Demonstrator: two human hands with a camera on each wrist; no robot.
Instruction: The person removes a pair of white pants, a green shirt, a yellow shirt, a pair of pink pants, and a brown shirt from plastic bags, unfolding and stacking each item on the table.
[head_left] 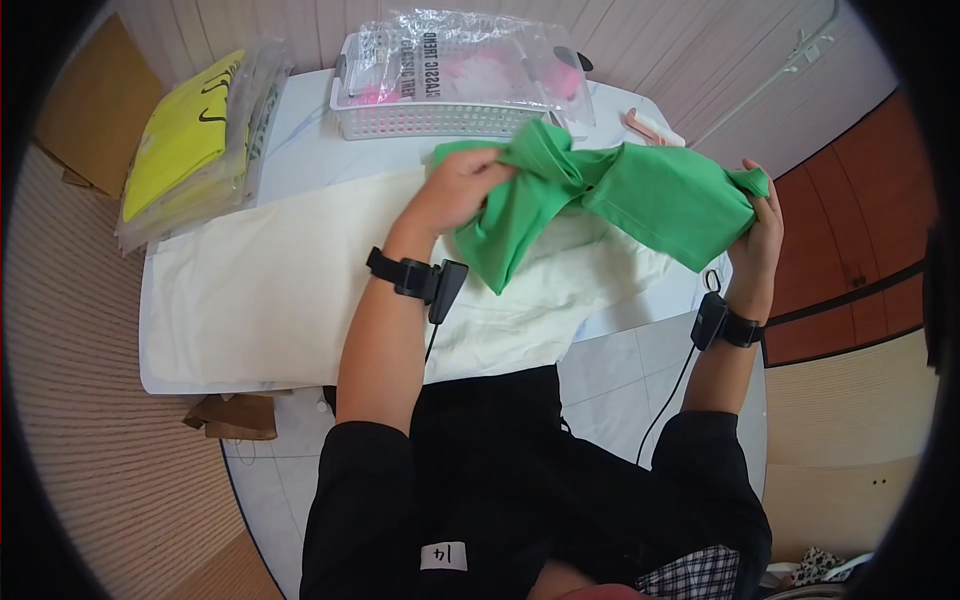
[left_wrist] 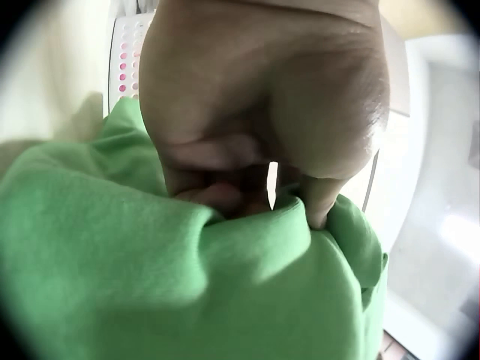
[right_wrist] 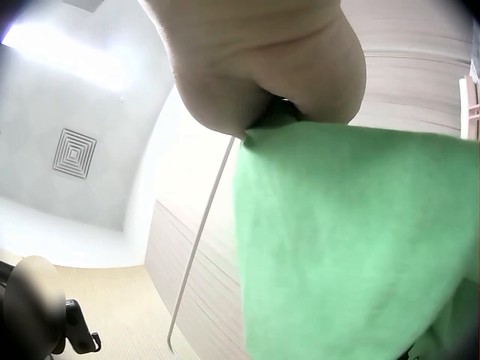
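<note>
A bunched green garment (head_left: 665, 200), with a folded edge and stitching, is stretched between both hands above the table. My left hand (head_left: 458, 188) grips its left part, where the fabric hangs in folds; in the left wrist view the fingers are curled into the garment (left_wrist: 165, 262). At the far right corner my right hand (head_left: 764, 235) pinches it between thumb and fingers. A flat panel of the garment (right_wrist: 345, 225) hangs from the right hand in the right wrist view. Beneath lies a cream cloth (head_left: 270, 290), spread across the table and wrinkled toward the right.
A white perforated basket (head_left: 430, 122) with pink items and clear printed plastic bags stands at the table's back. Yellow clothing in clear bags (head_left: 185, 135) lies at the back left. A thin pole (head_left: 750, 95) rises at the back right, and a brown paper bag (head_left: 235, 415) sits below the table.
</note>
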